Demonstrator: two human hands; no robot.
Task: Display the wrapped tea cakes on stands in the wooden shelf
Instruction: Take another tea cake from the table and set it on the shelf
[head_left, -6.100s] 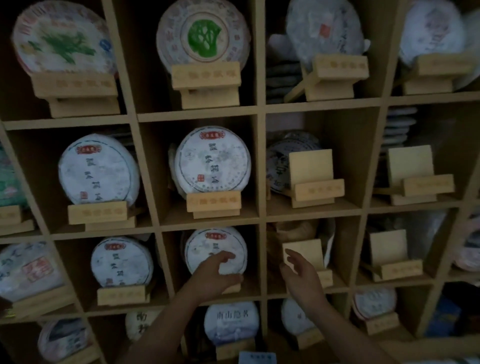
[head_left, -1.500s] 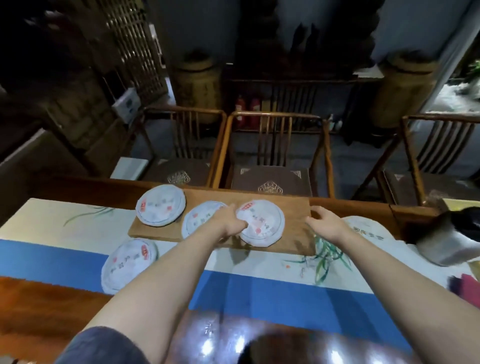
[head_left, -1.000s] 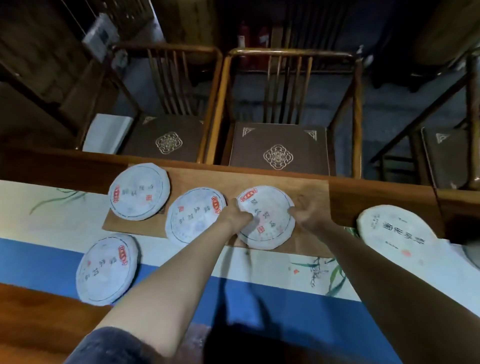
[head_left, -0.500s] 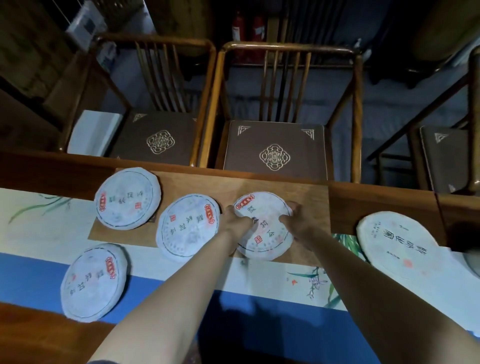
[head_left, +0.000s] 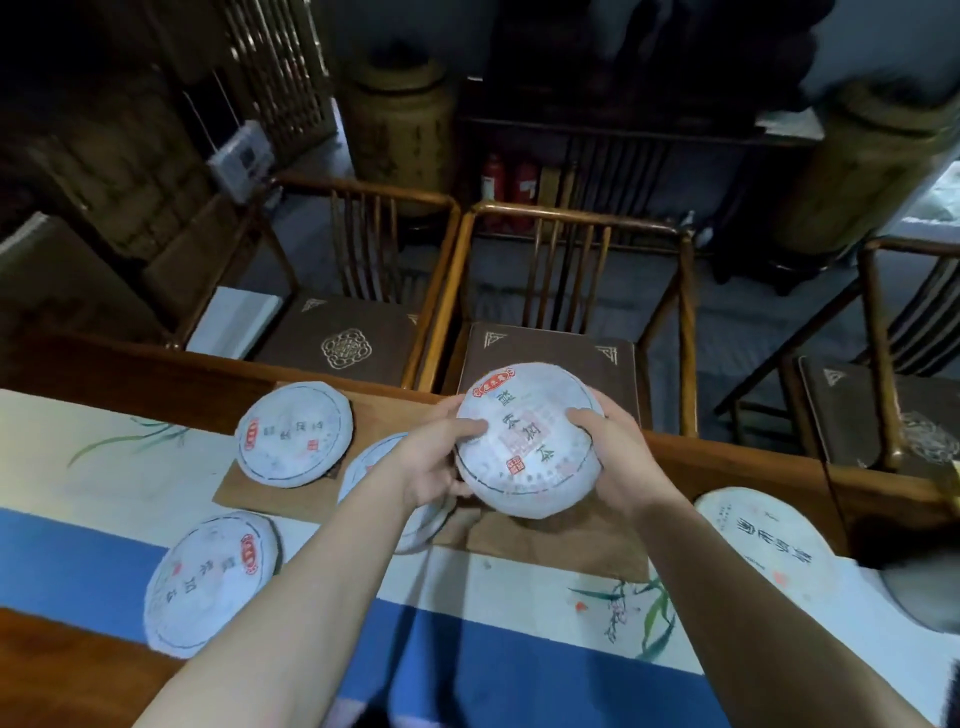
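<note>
Half a second ago the tea cake (head_left: 527, 441) was lying flat on the wooden board (head_left: 550, 545); it is now being lifted clear of it, tilted with its printed face toward the camera, and the view is tipping up to take in more of the room.

Grip: the left hand (head_left: 434, 467) is clasping the cake's edge at 9 o'clock, thumb pressing on the printed face, fingers curling underneath. The right hand (head_left: 618, 462) is doing the same at 3 o'clock. Both are closed around the rim, not spread.

Position: the cake is hovering above the board, in front of the middle chair (head_left: 561, 322).

Remaining stock: one cake (head_left: 293, 434) is sitting on the board at 9 o'clock from the held one, another (head_left: 363, 470) is partly hidden under the left forearm, a third (head_left: 208, 582) is lying on the table runner (head_left: 93, 499) at 8 o'clock, and a differently printed one (head_left: 763, 543) is resting at 4 o'clock.

Judgement on the step: this is the carry to the shelf, which is not in view.

- Keep both hands on the rim so the paper wrap is not creasing.
- Hold the face upright and the lettering level before seating.
- Lower the bottom edge onto the stand's lip, then lean it back.
</note>
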